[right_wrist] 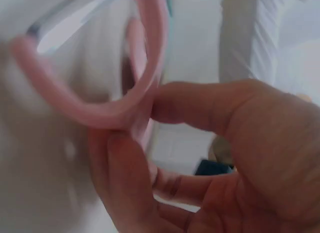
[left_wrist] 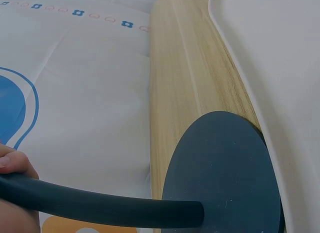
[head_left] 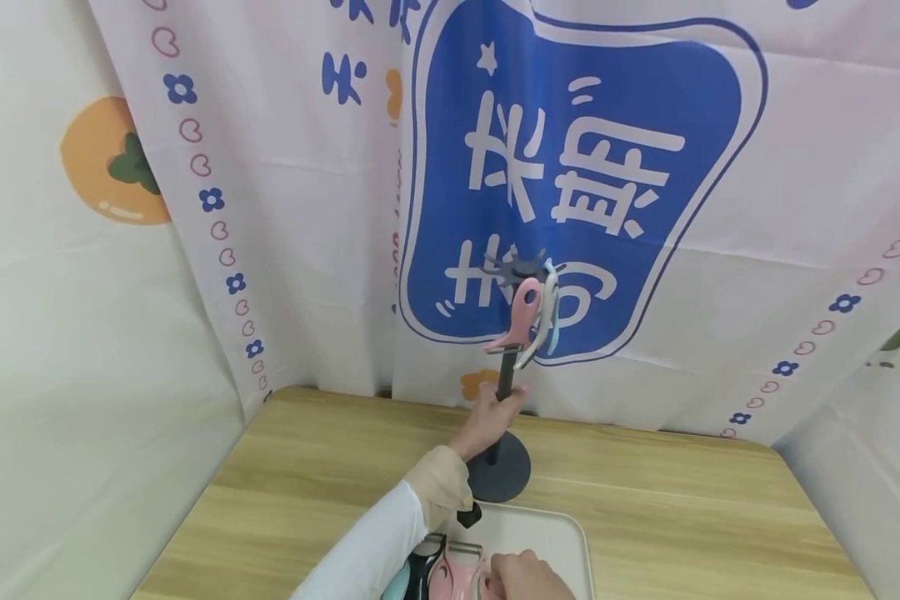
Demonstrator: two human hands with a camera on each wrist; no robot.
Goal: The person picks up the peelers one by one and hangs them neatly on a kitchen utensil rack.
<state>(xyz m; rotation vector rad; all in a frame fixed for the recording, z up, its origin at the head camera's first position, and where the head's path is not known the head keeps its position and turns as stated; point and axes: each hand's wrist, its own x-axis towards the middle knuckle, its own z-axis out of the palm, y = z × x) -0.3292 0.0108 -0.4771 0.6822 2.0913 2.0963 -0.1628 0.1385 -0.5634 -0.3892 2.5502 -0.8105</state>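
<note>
In the head view my left hand (head_left: pixel 487 421) grips the black pole (head_left: pixel 506 375) of an upright stand with a round base (head_left: pixel 501 479). Hooks (head_left: pixel 521 268) spread from its top, where a pink peeler (head_left: pixel 523 315), a greyish-white peeler (head_left: pixel 546 315) and a light blue peeler (head_left: pixel 555 325) hang. My right hand (head_left: pixel 528 577) is low over the cream tray (head_left: pixel 562 527). In the right wrist view, its thumb and fingers pinch a pink peeler (right_wrist: pixel 107 114) with a metal blade. That view is blurred.
Beside the right hand, another pink peeler (head_left: pixel 446 579), a black peeler (head_left: pixel 422 573) and a light blue piece (head_left: pixel 396 586) lie in the tray. The wooden table (head_left: pixel 682 500) extends to both sides. A printed curtain (head_left: pixel 330 275) hangs close behind the stand.
</note>
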